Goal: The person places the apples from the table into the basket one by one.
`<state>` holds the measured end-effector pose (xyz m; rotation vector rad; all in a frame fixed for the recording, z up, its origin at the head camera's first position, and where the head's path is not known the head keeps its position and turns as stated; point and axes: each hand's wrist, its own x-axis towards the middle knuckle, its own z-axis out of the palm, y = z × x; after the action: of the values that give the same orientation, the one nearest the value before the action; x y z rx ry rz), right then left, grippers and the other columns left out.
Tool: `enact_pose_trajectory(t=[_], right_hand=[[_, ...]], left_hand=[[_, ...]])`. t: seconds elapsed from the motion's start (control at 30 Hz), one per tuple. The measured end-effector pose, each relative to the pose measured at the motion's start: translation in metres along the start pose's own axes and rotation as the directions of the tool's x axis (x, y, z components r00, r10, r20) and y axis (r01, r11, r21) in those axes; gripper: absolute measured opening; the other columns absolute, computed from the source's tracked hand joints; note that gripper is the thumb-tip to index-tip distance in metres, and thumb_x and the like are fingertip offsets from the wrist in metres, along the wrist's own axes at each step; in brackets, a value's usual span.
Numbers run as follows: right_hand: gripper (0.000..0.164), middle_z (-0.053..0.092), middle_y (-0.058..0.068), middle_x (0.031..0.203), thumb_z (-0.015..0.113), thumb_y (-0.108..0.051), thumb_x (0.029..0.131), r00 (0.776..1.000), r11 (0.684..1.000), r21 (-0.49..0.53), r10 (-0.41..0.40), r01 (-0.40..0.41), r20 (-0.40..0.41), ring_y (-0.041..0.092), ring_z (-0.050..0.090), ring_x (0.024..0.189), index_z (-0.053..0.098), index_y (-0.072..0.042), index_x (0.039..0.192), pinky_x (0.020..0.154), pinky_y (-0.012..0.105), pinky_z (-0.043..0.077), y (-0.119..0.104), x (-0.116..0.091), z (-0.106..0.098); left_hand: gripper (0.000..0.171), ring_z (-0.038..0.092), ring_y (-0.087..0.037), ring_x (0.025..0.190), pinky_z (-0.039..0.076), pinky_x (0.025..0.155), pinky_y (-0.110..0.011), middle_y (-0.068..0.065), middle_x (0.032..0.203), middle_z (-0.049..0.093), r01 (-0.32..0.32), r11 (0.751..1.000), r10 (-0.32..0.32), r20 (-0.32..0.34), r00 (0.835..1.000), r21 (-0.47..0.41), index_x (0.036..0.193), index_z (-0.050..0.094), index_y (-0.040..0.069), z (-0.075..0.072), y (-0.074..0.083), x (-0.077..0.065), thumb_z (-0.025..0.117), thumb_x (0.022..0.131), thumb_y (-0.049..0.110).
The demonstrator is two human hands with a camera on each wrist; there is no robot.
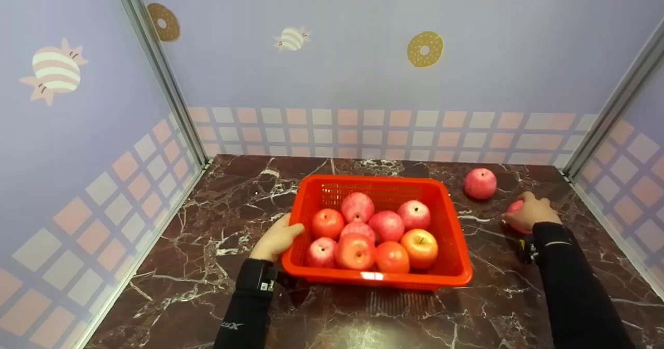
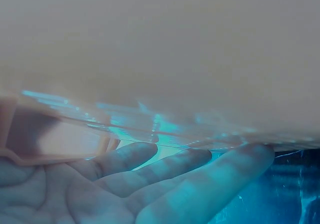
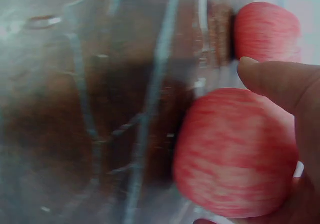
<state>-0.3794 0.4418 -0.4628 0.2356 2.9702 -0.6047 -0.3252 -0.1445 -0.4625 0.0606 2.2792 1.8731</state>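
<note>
A red plastic basket (image 1: 378, 281) with several red apples (image 1: 355, 251) and one yellow-orange apple (image 1: 419, 248) in it stands on the marbled tabletop. At its left rim my left hand (image 1: 275, 240) holds on, thumb over the edge; in the left wrist view the fingers (image 2: 190, 194) lie fairly straight against the basket's outer side. To the right of the basket, my right hand (image 1: 534, 214) grips a red apple (image 3: 235, 154) on the table, with thumb and fingers around it. Another red apple (image 1: 480, 184) sits just beyond that hand.
Behind the table rises a lilac back wall (image 1: 353, 74) with a pink-and-white tile pattern along its bottom. Side panels close in the left and right, joined by metal corner posts (image 1: 161, 69). The dark marbled tabletop (image 1: 207, 266) extends around the basket.
</note>
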Motion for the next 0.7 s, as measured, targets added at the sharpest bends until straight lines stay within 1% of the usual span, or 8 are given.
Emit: enact_pose_trajectory(t=[0.13,0.23,0.4,0.53,0.7], right_hand=[[0.08,0.034,0.053,0.13,0.067,-0.041,0.09,0.999,1.0,0.006,-0.01,0.01,-0.04,0.074,0.039,0.115,0.033,0.011,0.14,0.093,0.079,0.04,0.0023,-0.0012,0.0047],[0.077,0.036,0.052,0.128,0.068,-0.038,0.088,0.998,1.0,0.011,-0.016,0.016,-0.06,0.074,0.04,0.112,0.035,0.011,0.137,0.092,0.078,0.04,0.0021,-0.0019,0.0058],[0.075,0.036,0.052,0.127,0.068,-0.035,0.087,0.997,1.0,0.018,-0.017,0.018,-0.071,0.074,0.04,0.111,0.036,0.011,0.136,0.091,0.078,0.04,0.0018,-0.0026,0.0062],[0.077,0.036,0.052,0.127,0.068,-0.036,0.087,0.998,1.0,0.027,-0.008,0.01,-0.066,0.074,0.039,0.112,0.035,0.011,0.138,0.092,0.078,0.039,0.0028,-0.0017,0.0064],[0.08,0.035,0.051,0.129,0.068,-0.04,0.087,0.998,0.999,0.04,-0.001,0.003,-0.058,0.073,0.039,0.114,0.034,0.01,0.14,0.091,0.078,0.04,0.0053,0.002,0.0058]], left_hand=[[0.049,0.069,-0.042,0.11,0.062,0.087,-0.05,-0.031,0.13,0.062,0.002,1.0,-0.002,-0.001,1.0,0.008,0.143,0.047,-0.007,-0.0001,0.0004,-0.0005,0.047,0.095,0.003],[0.049,0.068,-0.044,0.112,0.062,0.087,-0.051,-0.032,0.132,0.061,0.006,1.0,-0.006,0.003,1.0,0.01,0.143,0.046,-0.006,-0.0006,0.0007,-0.0011,0.047,0.096,0.004],[0.048,0.069,-0.043,0.11,0.063,0.087,-0.051,-0.031,0.131,0.062,0.009,1.0,-0.009,-0.002,1.0,0.011,0.143,0.046,-0.006,-0.0009,0.0008,-0.0007,0.047,0.096,0.005],[0.049,0.069,-0.044,0.111,0.062,0.089,-0.05,-0.032,0.132,0.062,0.008,1.0,-0.008,-0.005,1.0,0.028,0.144,0.046,-0.006,-0.0011,0.0007,-0.0005,0.047,0.096,0.005],[0.048,0.07,-0.038,0.108,0.063,0.086,-0.047,-0.03,0.13,0.062,0.006,0.999,-0.005,-0.005,1.0,0.032,0.141,0.047,-0.006,-0.0012,0.0008,-0.0011,0.047,0.095,0.005]])
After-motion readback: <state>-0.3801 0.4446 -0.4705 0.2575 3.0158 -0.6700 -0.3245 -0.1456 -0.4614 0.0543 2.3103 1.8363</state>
